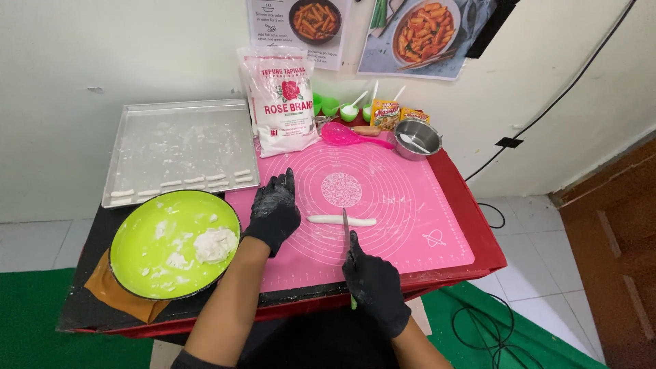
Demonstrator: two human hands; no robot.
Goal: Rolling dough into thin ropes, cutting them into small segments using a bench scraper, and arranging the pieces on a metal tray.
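Right hand (372,283), black-gloved, fingers closed around a green-handled knife (347,232); blade tip rests on a thin white dough roll (341,220) lying across the pink silicone mat (410,205). Left hand (273,212), fingers spread flat, empty, just beside the roll's left end. Lime-green round bowl (137,253) holds a dough lump.

Cutting a white dough roll (341,220) on a pink mat (410,205), knife (346,229) in gloved right hand (372,283). Left hand (275,210) resting flat just left of the roll.
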